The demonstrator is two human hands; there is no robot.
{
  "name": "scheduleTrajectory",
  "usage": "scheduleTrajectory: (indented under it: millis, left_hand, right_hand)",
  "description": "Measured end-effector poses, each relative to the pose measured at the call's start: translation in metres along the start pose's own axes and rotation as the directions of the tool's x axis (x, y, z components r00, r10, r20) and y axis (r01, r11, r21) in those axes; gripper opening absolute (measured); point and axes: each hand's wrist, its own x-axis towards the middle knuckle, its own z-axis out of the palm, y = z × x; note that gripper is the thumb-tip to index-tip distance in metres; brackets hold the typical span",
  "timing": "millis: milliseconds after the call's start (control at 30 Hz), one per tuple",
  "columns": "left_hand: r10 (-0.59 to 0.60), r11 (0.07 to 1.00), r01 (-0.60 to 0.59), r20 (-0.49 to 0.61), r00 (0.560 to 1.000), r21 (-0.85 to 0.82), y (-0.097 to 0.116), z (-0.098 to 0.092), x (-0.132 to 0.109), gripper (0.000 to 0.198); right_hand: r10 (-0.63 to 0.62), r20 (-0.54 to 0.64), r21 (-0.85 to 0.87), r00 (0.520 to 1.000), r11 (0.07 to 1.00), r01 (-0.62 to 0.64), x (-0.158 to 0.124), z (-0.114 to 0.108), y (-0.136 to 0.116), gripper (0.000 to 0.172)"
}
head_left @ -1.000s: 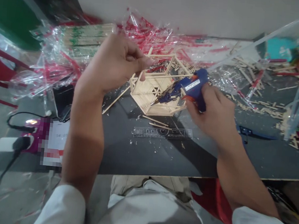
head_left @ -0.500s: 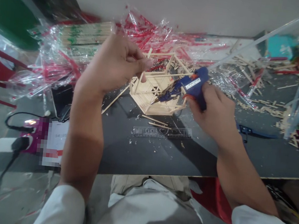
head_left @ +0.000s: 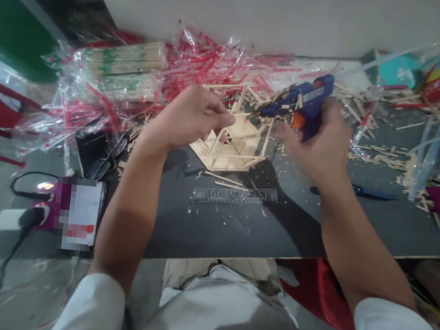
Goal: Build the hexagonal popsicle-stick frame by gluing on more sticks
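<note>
My right hand (head_left: 323,144) grips a blue hot glue gun (head_left: 315,97) with an orange trigger, its glue-smeared nozzle pointing left. My left hand (head_left: 197,116) is closed in a pinch on a thin wooden stick (head_left: 243,115), whose free end points right, close to the nozzle. Below and behind the left fingers stands a frame of wooden sticks (head_left: 233,162), with a slatted base and slanting uprights. The left hand hides part of that frame; whether its fingers touch it I cannot tell.
A clear ruler (head_left: 236,195) and loose sticks (head_left: 226,179) lie in front of the frame. Packs of sticks (head_left: 125,57) and red-and-clear wrappers (head_left: 203,54) fill the back. Stick offcuts (head_left: 384,157) and a dark-blue tool (head_left: 375,193) lie right, a phone (head_left: 83,214) left.
The glue gun has moved up and right, off the frame, and its nozzle now points nearly level. My left hand has come lower and slightly right with the stick.
</note>
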Motion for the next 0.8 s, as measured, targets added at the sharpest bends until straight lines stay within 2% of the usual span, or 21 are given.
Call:
scheduleTrajectory:
  millis: [133,267,567,800]
  left_hand:
    - [0.02,1.0,-0.019,0.038,0.999,-0.012,-0.005,-0.002,0.001,0.02]
    - [0.035,0.999,-0.035,0.035,0.999,0.014,-0.004,-0.002,0.0,0.021]
    - [0.079,0.995,-0.081,0.053,0.996,0.051,0.004,-0.005,-0.003,0.024]
    - [0.091,0.993,-0.094,0.054,0.994,0.065,0.004,-0.003,-0.002,0.024]
  right_hand:
    - [-0.035,-0.022,0.06,0.999,0.998,0.036,0.013,0.011,0.002,0.035]
    - [-0.042,-0.014,0.05,0.999,0.998,0.043,0.012,0.017,-0.001,0.03]
    - [-0.047,-0.061,0.118,0.997,0.992,0.054,0.007,0.01,-0.011,0.018]
    - [-0.029,0.005,0.073,1.0,0.997,0.028,0.004,0.01,-0.004,0.022]
